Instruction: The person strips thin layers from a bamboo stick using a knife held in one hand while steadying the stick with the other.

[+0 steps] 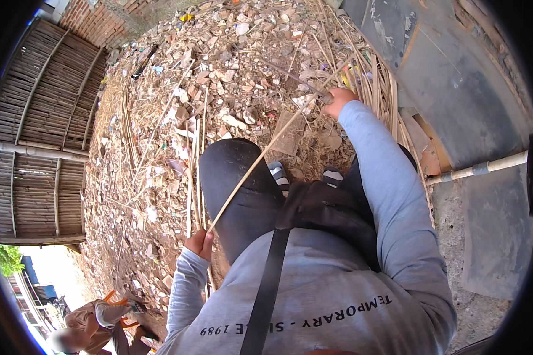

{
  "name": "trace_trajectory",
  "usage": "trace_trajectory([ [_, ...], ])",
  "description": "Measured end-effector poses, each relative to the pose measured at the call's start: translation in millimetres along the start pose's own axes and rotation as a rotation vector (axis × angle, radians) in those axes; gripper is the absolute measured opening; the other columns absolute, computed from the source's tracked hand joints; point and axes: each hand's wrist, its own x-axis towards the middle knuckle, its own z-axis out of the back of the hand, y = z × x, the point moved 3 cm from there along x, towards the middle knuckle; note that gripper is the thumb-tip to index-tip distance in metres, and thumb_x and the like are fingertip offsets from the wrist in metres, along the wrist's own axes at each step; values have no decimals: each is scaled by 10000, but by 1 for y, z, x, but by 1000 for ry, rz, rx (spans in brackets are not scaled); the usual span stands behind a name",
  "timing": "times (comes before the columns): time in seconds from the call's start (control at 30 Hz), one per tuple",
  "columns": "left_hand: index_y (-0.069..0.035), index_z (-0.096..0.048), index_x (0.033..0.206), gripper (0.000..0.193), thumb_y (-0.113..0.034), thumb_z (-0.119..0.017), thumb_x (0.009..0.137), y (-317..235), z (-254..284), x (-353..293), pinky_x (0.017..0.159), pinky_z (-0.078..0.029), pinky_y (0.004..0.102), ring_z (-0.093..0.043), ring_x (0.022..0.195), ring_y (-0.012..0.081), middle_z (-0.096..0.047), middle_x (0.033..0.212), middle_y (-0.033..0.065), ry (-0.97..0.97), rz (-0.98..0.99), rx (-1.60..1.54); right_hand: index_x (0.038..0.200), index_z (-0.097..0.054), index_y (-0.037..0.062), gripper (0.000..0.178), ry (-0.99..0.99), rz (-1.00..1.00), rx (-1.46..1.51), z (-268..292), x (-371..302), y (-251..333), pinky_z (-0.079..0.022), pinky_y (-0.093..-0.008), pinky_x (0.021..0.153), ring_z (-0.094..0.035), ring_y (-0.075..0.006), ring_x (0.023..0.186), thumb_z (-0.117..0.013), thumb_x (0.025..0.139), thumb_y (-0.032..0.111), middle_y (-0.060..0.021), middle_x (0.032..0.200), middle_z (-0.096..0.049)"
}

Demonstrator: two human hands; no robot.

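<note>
Bamboo strip [265, 155], just one held, slants over the person's lap from hand to hand. Below it spreads rubble-strewn ground [154, 112], with a slatted bamboo wall [38, 89] along its left edge, many loose strips [377, 92] by its right edge. One black bag [328, 204] rests on the lap, contents hidden. Two feet wear striped footwear [278, 173]. One knife [296, 78] crosses the strip, touching or not I cannot tell; the right hand [342, 100] grips its handle, the left hand [200, 244], well apart, clasps the strip's near end
</note>
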Motion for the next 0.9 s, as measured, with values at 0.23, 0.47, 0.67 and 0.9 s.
trace_trajectory([
  [0.23, -2, -518, 766, 391, -338, -456, 956, 10, -4, -1, 549, -404, 394, -483, 538, 299, -473, 588, 181, 50, 42, -42, 977, -662, 100, 315, 0, 125, 83, 11, -25, 44, -494, -386, 808, -636, -313, 881, -698, 721, 279, -135, 920, -669],
  [0.47, -47, -523, 723, 451, -408, -434, 978, 52, -16, -9, 510, -328, 258, -402, 542, 97, -455, 591, -17, 189, 224, -462, 934, -649, 24, 369, 30, 210, 523, -2, -5, 17, -495, -329, 655, -619, -216, 699, -764, 705, 290, -118, 842, -660],
  [0.67, -92, -459, 649, 474, -444, -438, 966, 55, -12, -10, 410, -191, 256, -272, 427, 79, -335, 518, -32, 414, 420, -869, 911, -640, 37, 206, 126, 188, 1163, 12, -15, 32, -376, -241, 413, -472, -72, 453, -721, 767, 160, -44, 813, -633],
  [0.9, -103, -442, 650, 474, -460, -420, 961, 46, -9, -17, 406, -173, 261, -250, 423, 78, -311, 520, -37, 478, 500, -829, 1066, -642, 31, 306, 123, 227, 1180, 18, -18, 33, -393, -229, 456, -472, -76, 474, -681, 794, 167, -91, 953, -655],
])
